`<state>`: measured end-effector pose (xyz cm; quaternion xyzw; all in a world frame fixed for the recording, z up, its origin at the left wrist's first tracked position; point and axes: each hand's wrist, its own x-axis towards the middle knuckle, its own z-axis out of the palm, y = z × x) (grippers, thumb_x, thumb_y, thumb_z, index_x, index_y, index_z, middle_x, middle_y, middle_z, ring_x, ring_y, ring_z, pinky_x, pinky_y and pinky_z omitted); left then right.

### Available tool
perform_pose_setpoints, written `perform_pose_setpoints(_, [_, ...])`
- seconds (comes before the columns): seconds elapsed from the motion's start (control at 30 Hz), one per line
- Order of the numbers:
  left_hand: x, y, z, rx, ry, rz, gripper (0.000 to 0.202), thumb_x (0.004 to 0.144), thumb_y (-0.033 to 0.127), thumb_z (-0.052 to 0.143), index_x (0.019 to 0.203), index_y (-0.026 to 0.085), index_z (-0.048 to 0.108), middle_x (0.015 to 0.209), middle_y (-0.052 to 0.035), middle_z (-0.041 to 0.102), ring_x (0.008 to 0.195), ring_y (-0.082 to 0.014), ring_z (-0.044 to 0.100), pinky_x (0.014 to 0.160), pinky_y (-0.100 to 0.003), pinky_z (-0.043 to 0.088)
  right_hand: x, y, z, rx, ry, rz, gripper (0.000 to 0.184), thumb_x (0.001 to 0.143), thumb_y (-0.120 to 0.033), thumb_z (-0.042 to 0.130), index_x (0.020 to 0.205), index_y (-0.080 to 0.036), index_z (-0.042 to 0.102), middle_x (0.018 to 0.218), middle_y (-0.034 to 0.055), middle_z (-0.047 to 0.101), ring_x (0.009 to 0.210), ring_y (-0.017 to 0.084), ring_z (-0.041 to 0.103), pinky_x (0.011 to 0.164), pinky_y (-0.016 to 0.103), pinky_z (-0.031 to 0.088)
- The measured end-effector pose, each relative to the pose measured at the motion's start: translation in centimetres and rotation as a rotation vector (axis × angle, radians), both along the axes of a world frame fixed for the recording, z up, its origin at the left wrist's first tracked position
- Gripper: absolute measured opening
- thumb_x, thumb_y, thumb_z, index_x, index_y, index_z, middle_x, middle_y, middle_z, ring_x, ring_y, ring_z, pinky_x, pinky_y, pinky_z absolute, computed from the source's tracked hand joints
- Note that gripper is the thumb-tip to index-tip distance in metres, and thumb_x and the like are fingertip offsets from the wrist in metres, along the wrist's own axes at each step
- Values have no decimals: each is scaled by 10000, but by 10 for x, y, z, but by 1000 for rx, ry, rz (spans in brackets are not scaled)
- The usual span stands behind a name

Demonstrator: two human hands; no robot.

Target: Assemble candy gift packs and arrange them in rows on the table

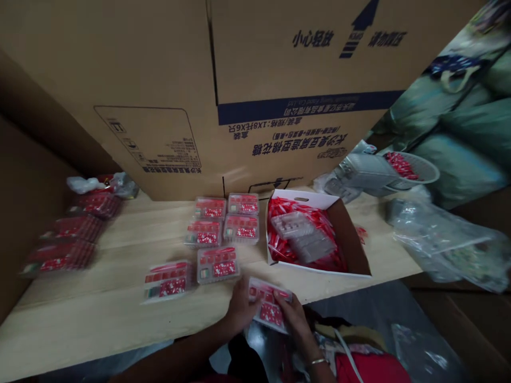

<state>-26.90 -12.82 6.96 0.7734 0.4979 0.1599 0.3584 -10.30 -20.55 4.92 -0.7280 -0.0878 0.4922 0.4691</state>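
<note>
- At the near edge of the wooden table (99, 319) you hold one clear blister pack (268, 309), tilted toward you.
- Your left hand (239, 308) curls round its left end. Your right hand (294, 318) pinches the right end, thumb on top, probably to steady it.
- Six filled packs (217, 264) lie just beyond in loose pairs, label side up.
- White box (315, 199) of red sachets (279, 210) and empty trays (307, 239) sits to the right, open top, likely kept near for reach.
- Stacked packs (72, 229) far left, blurred. Big carton (279, 80) behind.
</note>
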Motion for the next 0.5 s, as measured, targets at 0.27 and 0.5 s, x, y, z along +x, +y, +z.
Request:
perform_pose_setpoints(0.27, [-58, 55, 12, 441, 515, -122, 420, 849, 191, 516, 1266, 178, 569, 1401, -174, 481, 1328, -382, 371, 1038, -588, 322, -16, 18, 7, -43, -297, 95, 646, 592, -711, 610, 909, -150, 668, 889, 104, 726, 894, 305, 658, 812, 372, 493])
perform_pose_setpoints(0.5, [-98, 58, 12, 398, 461, -344, 686, 697, 406, 702, 1302, 142, 519, 1452, -200, 400, 1368, -402, 290, 1088, -590, 254, -16, 67, 2, 34, -232, 181, 599, 570, -711, 665, 825, -170, 685, 830, 107, 725, 858, 306, 662, 793, 385, 485])
